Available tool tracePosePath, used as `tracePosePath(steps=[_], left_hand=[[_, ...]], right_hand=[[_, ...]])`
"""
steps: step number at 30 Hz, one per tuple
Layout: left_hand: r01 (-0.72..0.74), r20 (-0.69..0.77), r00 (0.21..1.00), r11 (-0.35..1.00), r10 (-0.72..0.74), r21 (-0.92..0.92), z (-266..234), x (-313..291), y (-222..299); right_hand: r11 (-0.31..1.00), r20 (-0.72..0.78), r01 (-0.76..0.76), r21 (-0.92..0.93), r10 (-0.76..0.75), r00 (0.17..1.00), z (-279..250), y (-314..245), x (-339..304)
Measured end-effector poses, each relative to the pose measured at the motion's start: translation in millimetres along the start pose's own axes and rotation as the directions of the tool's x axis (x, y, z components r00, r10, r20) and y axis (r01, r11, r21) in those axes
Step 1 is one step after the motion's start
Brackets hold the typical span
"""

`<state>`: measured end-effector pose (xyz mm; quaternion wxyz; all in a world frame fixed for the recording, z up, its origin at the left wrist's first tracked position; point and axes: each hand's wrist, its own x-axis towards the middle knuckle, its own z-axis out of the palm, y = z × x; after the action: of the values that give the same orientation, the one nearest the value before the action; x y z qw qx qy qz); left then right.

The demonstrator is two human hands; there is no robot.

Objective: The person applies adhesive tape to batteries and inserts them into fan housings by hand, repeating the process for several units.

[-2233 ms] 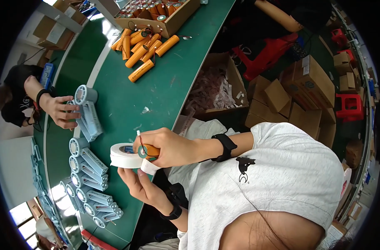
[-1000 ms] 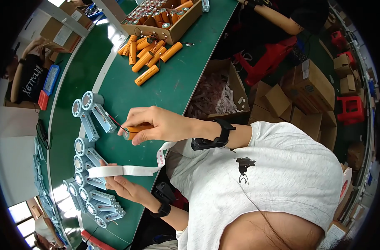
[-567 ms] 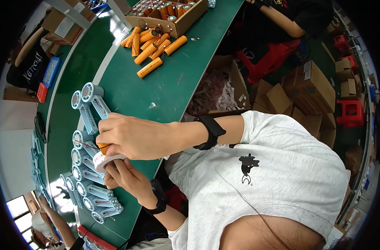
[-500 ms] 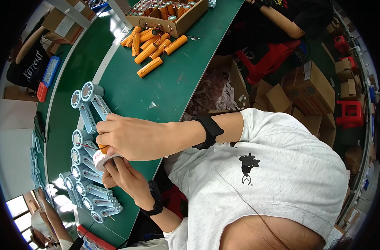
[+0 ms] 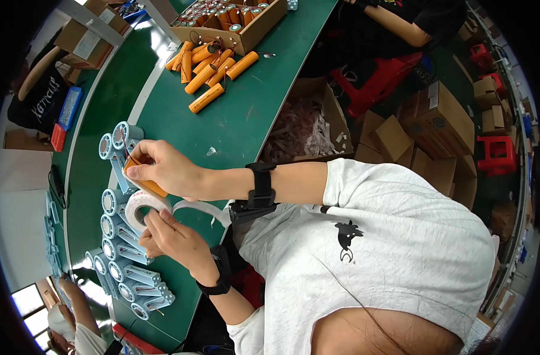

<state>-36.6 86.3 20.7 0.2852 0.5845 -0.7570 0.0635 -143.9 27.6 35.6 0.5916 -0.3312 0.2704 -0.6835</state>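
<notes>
Pinching an orange battery cell (image 5: 150, 182), the right hand (image 5: 166, 170) is near the left hand (image 5: 174, 241), which grips a white tape roll (image 5: 138, 199).

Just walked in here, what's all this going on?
Someone is working bare-handed over a green table. The right hand grips an orange cylinder with thin wires, close by a roll of white tape held in the left hand. A loose strip trails off toward the person's body. Light-blue handheld fans lie beyond the hands, and more orange cylinders lie piled beside an open cardboard box.
</notes>
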Motion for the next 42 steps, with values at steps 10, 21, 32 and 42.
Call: tracePosePath(steps=[10, 21, 32, 42], left_hand=[[-0.058, 0.09, 0.995, 0.989, 0.045, 0.138, 6, -9, 6], [0.336, 0.467, 0.861, 0.915, -0.202, -0.225, -37, -9, -52], [-0.81, 0.44, 0.464, 0.569, 0.769, -0.141, 5, 103, -15], [-0.576, 0.46, 0.478, 0.663, 0.748, -0.479, 21, 100, -17]], right_hand=[[0.989, -0.534, 0.07, 0.134, 0.012, 0.845, -7, 38, 26], [0.267, 0.417, 0.322, -0.908, 0.519, 0.746, -33, 7, 26], [0.001, 0.477, 0.575, -0.818, 0.559, 0.678, -63, -55, -66], [0.026, 0.552, 0.611, -0.791, 0.459, 0.696, -77, -63, -81]])
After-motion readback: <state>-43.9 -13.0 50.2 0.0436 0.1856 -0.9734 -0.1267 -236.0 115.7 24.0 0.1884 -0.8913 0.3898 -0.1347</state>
